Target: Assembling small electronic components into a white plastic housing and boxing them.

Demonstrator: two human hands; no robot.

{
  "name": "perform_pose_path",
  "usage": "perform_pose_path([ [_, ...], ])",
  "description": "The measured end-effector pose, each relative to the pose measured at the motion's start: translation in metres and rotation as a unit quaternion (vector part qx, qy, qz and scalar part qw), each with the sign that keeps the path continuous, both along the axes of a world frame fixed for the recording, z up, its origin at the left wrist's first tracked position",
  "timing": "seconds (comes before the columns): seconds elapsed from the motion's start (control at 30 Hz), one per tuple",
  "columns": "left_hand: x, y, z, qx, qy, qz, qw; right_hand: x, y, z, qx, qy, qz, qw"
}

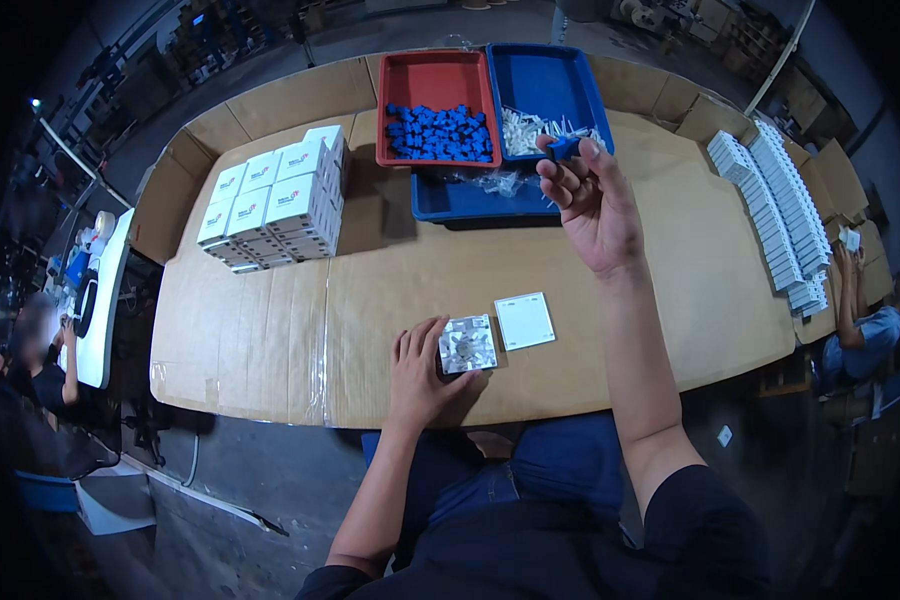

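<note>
A broad brown cardboard-covered tabletop (pixel 390 290) fills the middle of the frame, carrying a stack of white square printed boxes (pixel 267 205) at upper left and long rows of white blocks (pixel 775 215) at upper right. At top centre, a red plastic tray (pixel 436 78) of small blue plastic parts (pixel 440 135) sits beside a blue plastic tray (pixel 538 80) of thin white pieces (pixel 530 133), with a second, lower blue tray (pixel 470 205) just below them. The right hand (pixel 602 215), raised right of centre, has its fingers bent and fingertips closed on a small piece. The left hand (pixel 418 368), at lower centre, grips a squarish pale box (pixel 468 345) by its left side — its top mottled silver-grey, with a rounded form near the middle. Just to its right lies a flat white square panel (pixel 524 320), small dark marks near its edges. Smallest is that raised piece — a deep-blue plastic part (pixel 564 149), partly hidden by the fingers.
</note>
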State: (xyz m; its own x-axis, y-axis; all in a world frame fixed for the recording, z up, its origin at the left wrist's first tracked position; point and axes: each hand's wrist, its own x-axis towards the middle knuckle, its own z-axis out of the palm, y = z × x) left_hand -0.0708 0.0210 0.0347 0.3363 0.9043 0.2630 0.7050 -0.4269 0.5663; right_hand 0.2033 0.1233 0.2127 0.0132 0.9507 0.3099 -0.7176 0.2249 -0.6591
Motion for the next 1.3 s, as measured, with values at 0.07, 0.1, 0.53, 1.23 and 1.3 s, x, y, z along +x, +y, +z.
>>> perform_pose_path([
  [0.07, -0.002, -0.001, -0.003, 0.002, -0.004, 0.003, 1.0, -0.008, -0.01, -0.003, -0.021, 0.008, -0.003, 1.0],
  [0.1, -0.002, -0.001, -0.004, 0.008, -0.008, 0.0, 1.0, -0.008, -0.013, -0.007, -0.028, 0.007, -0.001, 1.0],
  [0.53, -0.004, 0.005, 0.002, -0.011, -0.034, 0.004, 0.999, -0.047, -0.073, -0.146, -0.207, -0.231, 0.039, 0.95],
  [1.23, -0.008, 0.006, -0.005, -0.04, -0.064, 0.015, 0.997, -0.089, -0.067, -0.154, 0.066, -0.684, -0.087, 0.721],
  [1.3, -0.007, 0.006, -0.005, -0.028, -0.062, 0.015, 0.998, -0.093, -0.066, -0.155, 0.096, -0.689, -0.093, 0.712],
])
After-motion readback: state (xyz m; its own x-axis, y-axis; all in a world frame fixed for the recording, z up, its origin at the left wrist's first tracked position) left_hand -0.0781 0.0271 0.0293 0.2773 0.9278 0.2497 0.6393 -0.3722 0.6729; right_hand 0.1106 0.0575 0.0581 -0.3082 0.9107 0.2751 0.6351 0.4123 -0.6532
